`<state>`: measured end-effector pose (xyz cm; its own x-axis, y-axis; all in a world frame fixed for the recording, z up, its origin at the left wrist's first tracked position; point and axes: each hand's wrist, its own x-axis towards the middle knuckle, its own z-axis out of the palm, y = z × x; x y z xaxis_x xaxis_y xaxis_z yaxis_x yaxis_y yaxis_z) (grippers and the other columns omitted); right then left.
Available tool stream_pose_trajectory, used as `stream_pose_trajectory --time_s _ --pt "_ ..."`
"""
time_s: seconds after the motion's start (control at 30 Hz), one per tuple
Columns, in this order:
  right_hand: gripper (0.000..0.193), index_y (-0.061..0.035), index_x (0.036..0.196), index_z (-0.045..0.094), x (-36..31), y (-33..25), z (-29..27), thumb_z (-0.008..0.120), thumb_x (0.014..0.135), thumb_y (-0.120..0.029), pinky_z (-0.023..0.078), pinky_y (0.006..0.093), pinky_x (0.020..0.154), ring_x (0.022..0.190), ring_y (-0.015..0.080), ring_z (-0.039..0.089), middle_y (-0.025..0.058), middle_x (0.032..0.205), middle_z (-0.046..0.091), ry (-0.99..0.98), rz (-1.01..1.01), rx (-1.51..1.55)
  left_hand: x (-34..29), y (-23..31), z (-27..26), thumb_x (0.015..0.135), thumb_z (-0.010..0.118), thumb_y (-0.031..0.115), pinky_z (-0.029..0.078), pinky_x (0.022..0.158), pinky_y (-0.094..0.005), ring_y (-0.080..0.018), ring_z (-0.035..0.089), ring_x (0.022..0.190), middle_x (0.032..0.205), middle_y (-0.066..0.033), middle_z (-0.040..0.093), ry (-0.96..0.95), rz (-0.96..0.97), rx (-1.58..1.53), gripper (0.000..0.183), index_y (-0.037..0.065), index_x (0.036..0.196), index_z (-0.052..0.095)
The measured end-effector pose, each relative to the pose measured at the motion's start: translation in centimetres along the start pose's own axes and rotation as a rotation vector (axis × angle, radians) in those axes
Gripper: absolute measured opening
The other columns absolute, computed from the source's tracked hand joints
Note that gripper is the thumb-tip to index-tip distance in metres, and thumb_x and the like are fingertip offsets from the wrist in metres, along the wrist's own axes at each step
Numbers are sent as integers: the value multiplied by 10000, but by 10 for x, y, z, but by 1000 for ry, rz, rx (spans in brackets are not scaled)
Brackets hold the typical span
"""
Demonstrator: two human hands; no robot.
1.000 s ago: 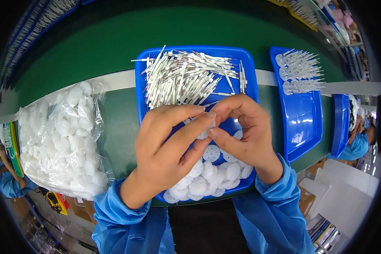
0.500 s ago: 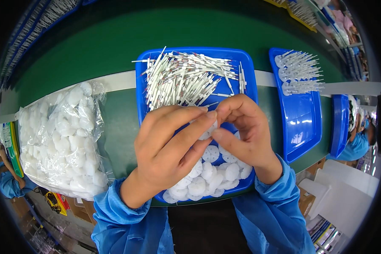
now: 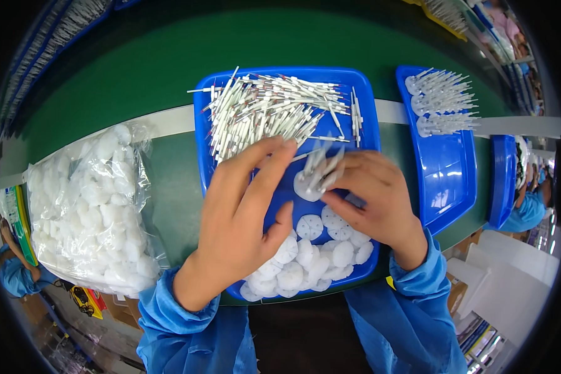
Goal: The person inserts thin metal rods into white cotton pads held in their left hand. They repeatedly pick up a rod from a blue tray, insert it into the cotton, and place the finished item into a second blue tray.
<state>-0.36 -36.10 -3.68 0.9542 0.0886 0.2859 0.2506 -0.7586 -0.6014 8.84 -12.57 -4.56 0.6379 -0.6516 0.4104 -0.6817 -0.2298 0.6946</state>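
Note:
Between the thumb and fingers of my right hand (image 3: 374, 196) is a translucent round disc with thin sticks (image 3: 311, 181) standing out of it, slightly blurred. Over the left half of the blue tray (image 3: 366, 124) hovers my left hand (image 3: 240, 215), thumb and fingers apart, holding nothing. Its fingertips are close to a heap of thin white sticks (image 3: 265, 112) with reddish-brown parts, which fills the tray's far end. Loose white discs (image 3: 293, 274) with small holes are piled at the tray's near end, below both hands.
A clear plastic bag of white discs (image 3: 93, 206) lies left of the tray. To the right, another blue tray (image 3: 445, 181) carries several discs fitted with upright sticks (image 3: 442, 103) at its far end. Other people in blue sleeves (image 3: 523, 215) appear at both edges.
My left hand has let go of the disc and drawn away to the left, its fingers parting. My right hand has shifted slightly right and tipped the disc, so its sticks now show.

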Motion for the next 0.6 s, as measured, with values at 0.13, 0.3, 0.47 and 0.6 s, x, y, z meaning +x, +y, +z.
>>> stream_pose_trajectory --time_s 0.13,0.3,0.47,0.6 --pt "285 -134 1003 787 -3 2 5 896 740 -110 564 459 1019 1141 275 723 18 1185 779 -46 -14 -161 -1 -3 7 825 709 -66 613 867 -425 -375 717 963 1307 -206 720 -155 -69 13 665 13 1482 647" --pt "270 -132 993 788 -5 5 4 887 743 -114 561 469 1011 1126 272 720 15 1129 768 -43 -4 -113 0 -3 4 850 758 -62 606 824 -428 -323 744 930 1098 -130 771 -215 -76 53 486 56 1321 734" --pt "247 -131 981 780 -3 6 7 872 754 -95 563 446 986 1098 271 715 12 1084 759 -30 -16 -87 6 -3 5 840 813 -6 595 760 -407 -281 728 839 946 -57 758 -244 -122 56 319 84 1144 775" --pt "230 -126 968 768 -1 6 9 873 764 -105 564 439 949 1067 274 711 12 1041 748 -22 -16 -83 12 -5 10 847 826 23 588 719 -394 -275 723 805 908 -50 739 -245 -129 70 227 100 1056 781"
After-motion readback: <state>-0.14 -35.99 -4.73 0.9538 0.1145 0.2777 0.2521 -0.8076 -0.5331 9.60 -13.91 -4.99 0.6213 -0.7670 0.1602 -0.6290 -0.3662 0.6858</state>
